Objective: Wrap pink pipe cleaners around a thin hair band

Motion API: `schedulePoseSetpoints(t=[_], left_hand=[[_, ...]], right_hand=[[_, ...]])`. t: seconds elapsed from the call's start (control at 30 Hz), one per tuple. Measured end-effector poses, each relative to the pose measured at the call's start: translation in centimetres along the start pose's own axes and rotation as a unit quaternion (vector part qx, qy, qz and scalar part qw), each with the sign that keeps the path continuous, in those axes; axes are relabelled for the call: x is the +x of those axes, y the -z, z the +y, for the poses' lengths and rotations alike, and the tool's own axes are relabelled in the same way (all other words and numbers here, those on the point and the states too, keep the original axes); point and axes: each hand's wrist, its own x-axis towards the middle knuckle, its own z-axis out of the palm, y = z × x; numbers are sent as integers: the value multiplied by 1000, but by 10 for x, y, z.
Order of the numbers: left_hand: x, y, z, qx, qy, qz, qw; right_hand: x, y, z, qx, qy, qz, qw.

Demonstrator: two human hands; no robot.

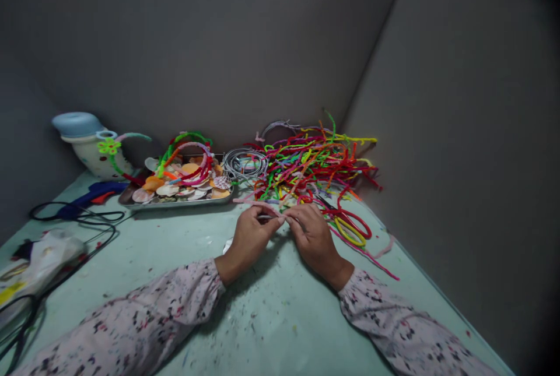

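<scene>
In the middle of the head view, my left hand (254,235) and my right hand (314,237) meet with their fingertips pinched close together. Between them runs a pale pink pipe cleaner (265,207), its loose end sticking out past the left fingers. A thin greyish strip shows just below it by the left thumb; what it is I cannot make out. Both hands are closed on the pipe cleaner, which is partly hidden by the fingers. Just beyond the right hand lie scissors with red and yellow handles (350,231) and a heap of coloured pipe cleaners (312,157).
A metal tray (184,206) holds seashells and pipe-cleaner-wrapped hoops. Beside it sit grey metal hoops (245,163). At left are a blue glue gun (90,198) with a black cord, a blue-lidded container (94,148) and a plastic bag (55,256). Partition walls close the back and right.
</scene>
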Motion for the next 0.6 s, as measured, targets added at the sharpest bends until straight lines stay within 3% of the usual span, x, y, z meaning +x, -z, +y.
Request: schedulePoseSetpoints(t=[0.4,0.6], left_hand=[[0,-3,-5,41,-77,2,996],[-1,-1,-6,33,-73,1,997]], right_hand=[[-1,0,1,-4,-6,0,1000],[-1,1,0,-2,0,-1,1000]])
